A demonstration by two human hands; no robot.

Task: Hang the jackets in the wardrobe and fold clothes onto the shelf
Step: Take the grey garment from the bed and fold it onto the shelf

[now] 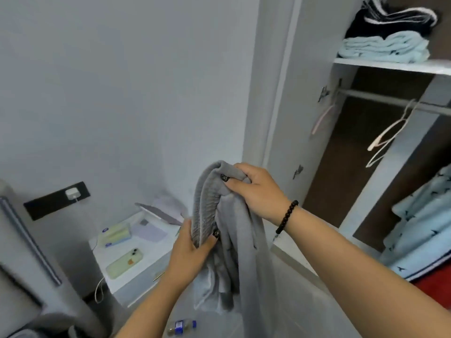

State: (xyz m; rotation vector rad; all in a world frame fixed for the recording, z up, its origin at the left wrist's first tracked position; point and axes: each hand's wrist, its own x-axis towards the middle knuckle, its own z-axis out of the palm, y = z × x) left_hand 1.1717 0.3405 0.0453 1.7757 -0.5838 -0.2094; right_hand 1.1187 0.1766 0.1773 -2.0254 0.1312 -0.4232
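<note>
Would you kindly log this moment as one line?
left hand: grips grey garment | right hand: grips it | hangers: empty

Lower part of the grey garment [234, 252] is cut off by the bottom edge. Pale blue clothing [424, 223] runs off the right edge. The floor bottle's [181, 326] label is illegible.

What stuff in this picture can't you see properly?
- Grey garment, head view: bunched in left hand and right hand, so its type is unclear.
- Bottle: label blurred, unreadable.
- Red item: cut by right edge.
- Wardrobe shelf: its right part runs out of frame.
</note>
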